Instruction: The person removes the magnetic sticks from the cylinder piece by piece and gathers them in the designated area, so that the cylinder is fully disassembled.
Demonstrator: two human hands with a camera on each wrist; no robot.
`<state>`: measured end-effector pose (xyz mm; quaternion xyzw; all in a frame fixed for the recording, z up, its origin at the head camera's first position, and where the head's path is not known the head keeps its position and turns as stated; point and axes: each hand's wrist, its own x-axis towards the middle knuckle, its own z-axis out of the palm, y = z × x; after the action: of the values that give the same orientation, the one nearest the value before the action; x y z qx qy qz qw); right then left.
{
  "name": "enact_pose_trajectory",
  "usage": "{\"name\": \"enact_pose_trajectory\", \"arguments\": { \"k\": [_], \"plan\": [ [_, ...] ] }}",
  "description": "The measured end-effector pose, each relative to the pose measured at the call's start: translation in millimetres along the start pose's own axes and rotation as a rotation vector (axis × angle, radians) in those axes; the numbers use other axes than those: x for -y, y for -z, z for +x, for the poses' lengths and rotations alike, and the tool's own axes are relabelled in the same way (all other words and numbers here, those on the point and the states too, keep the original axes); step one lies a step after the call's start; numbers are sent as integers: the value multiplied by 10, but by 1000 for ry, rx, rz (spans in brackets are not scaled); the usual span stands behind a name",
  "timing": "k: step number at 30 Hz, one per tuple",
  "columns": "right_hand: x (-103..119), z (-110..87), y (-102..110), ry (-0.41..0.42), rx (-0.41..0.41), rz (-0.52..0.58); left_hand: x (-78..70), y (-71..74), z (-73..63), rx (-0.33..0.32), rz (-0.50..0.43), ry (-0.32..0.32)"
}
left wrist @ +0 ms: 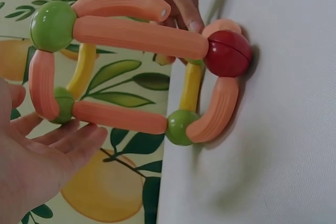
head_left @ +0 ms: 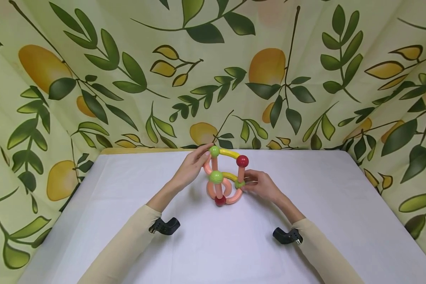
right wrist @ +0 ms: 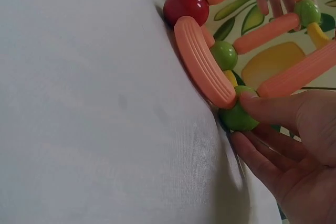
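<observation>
A frame of magnetic building balls and rods stands on the table between both hands. Straight salmon rods [left wrist: 142,38] rise from its lower ring to the upper balls. My left hand [head_left: 193,165] is at the upper back, its fairly straight fingers touching a green ball [left wrist: 64,105] there. At the lower right, my right hand [right wrist: 299,140] pinches another green ball [right wrist: 240,115] between thumb and fingers. A red ball [head_left: 242,161] tops the right upright, joined by a yellow curved rod [head_left: 229,153]. In front, a green ball [head_left: 216,177] stands above a red one [head_left: 220,200].
White cloth [head_left: 227,244] covers the table. Behind it hangs a curtain [head_left: 213,79] printed with leaves and fruit. Black wrist cameras [head_left: 165,226] stick out from both sleeves.
</observation>
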<state>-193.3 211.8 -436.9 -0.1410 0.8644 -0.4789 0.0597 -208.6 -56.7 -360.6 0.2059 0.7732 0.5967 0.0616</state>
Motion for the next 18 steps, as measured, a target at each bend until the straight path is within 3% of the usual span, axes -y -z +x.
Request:
{"name": "enact_pose_trajectory", "arguments": {
  "k": [11,18],
  "plan": [
    [-60,77,25,17,-32,-5,110,4,50,-3,-45,10],
    [-66,132,50,19,-26,8,36,-13,23,3,-65,30]
  ]
}}
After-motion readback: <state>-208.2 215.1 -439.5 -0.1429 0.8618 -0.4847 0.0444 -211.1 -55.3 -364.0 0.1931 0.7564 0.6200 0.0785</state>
